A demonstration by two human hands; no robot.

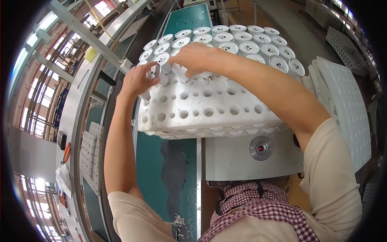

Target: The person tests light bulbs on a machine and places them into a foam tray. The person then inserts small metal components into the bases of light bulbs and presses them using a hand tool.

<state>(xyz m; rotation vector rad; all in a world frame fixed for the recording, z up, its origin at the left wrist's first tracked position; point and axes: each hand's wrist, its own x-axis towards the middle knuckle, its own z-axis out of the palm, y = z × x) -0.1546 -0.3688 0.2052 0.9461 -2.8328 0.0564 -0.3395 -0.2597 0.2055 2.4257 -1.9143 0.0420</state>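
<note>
A white foam tray with round holes carries rows of white LED bulb bodies, their open tops facing up and showing small dark parts on pale discs. My left hand, at the tray's left edge, has thumb and fingers around one bulb body. To its right, my right hand curls over another bulb body, fingers pointing left. A metal screw base shows under a bulb beside the right hand. My fingers partly hide both gripped bulbs.
Beneath the tray lies another layer of bulb bodies. A green conveyor belt runs under the stack, beside a machine panel with a round red-lit button. Foam trays lean at right; a long bench stands left.
</note>
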